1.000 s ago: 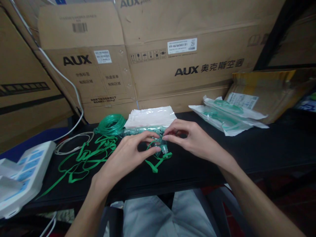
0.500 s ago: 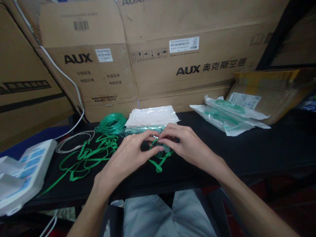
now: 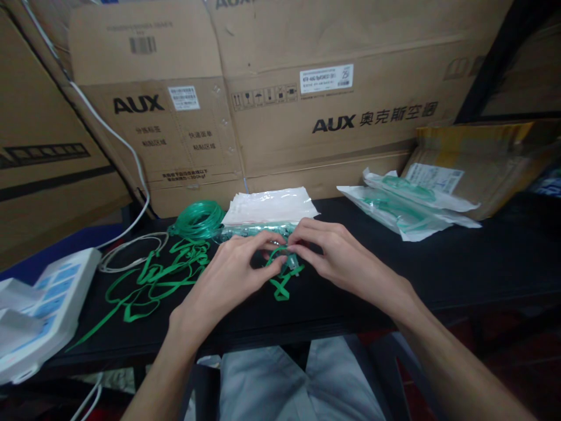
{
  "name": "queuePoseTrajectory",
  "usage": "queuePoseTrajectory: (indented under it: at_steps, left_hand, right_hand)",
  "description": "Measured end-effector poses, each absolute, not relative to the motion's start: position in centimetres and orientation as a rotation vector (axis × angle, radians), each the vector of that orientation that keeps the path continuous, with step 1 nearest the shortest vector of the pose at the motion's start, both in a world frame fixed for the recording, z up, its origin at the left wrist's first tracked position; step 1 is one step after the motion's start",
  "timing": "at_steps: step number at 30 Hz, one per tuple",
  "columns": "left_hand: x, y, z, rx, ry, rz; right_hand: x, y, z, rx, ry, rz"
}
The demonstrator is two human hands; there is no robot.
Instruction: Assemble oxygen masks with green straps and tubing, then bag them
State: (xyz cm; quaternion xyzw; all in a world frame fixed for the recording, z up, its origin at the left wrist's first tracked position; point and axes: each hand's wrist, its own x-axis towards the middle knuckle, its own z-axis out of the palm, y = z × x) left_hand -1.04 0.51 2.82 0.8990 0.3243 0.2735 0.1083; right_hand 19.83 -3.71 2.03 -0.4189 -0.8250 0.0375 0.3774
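Note:
Between my hands, over the black tabletop, is a small clear, green-tinted oxygen mask (image 3: 291, 264), partly hidden by my fingers. My left hand (image 3: 236, 266) grips its left side, with the thumb in front and the fingers behind. From the right, my right hand (image 3: 339, 251) pinches the green elastic strap (image 3: 281, 289) at the mask's upper edge; the exact pinch point is covered by the fingertips. Part of that strap hangs in a loop below the mask. Just behind the hands lies a row of clear green masks (image 3: 236, 231).
Loose green elastic straps (image 3: 153, 280) and a coil of green tubing (image 3: 198, 219) lie at left, near a white device (image 3: 48, 310). White sheets or pouches (image 3: 272, 206) are stacked behind. Packaged masks (image 3: 403, 204) lean by a carton (image 3: 486, 158) at right. Large cardboard boxes (image 3: 272, 140) stand behind.
My right hand has shifted slightly right, its fingertips parting a little from the left hand's. The hanging strap has moved into a crossed loop, and more of the mask shows.

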Motion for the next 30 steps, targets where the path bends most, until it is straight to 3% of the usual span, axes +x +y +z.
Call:
queuePoseTrajectory:
  at_steps: [22, 30]
  left_hand:
    - [-2.4, 1.8, 2.7, 2.626, 1.06, 0.871]
    - [-2.1, 2.0, 2.6, 2.383, 0.927, 0.933]
  right_hand:
    - [23.2, -4.0, 3.4, -1.219, -2.077, -0.133]
    - [21.6, -4.2, 3.3, -1.017, -2.032, 0.163]
